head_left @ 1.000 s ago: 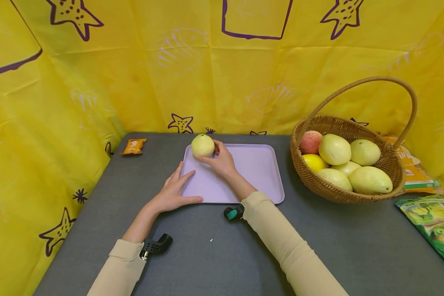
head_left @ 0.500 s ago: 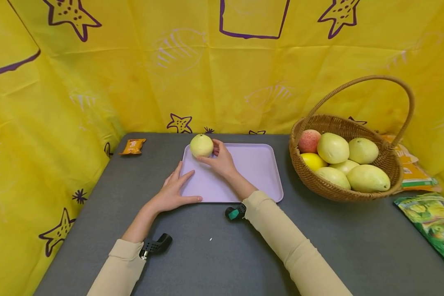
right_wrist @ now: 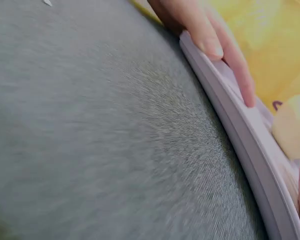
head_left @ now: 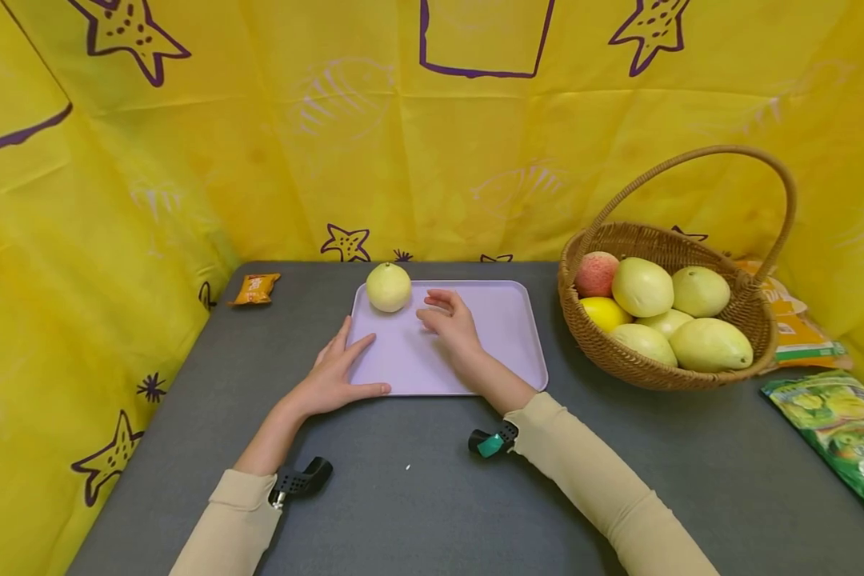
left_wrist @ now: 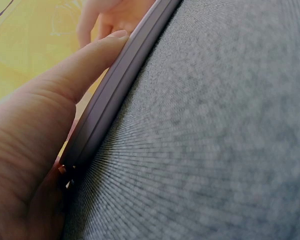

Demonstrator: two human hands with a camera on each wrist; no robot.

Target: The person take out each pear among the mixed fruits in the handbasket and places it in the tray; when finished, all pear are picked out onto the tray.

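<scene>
In the head view a round, pale yellow-green pear [head_left: 388, 287] sits in the far left corner of a shallow lilac tray [head_left: 504, 336]. My right hand [head_left: 454, 324] is over the tray to the right of the pear, a gap between them, its fingers loosely bent and holding nothing. My left hand [head_left: 338, 372] rests at the tray's near left corner with fingers spread: the thumb lies along the front rim, the other fingers along the left side. In the left wrist view the left thumb [left_wrist: 97, 57] touches the tray's rim [left_wrist: 115, 85].
A wicker basket [head_left: 583, 352] with a tall handle stands to the right, holding a peach [head_left: 596, 274], a lemon [head_left: 605, 313] and several pale green fruits. Beside it lie an orange packet [head_left: 799, 336] and a green bag [head_left: 835, 432]. A small orange snack packet [head_left: 255, 289] lies far left.
My right hand has let go of the pear and drawn back to the right. The pear stays in the tray's corner, and the left hand has kept its place.
</scene>
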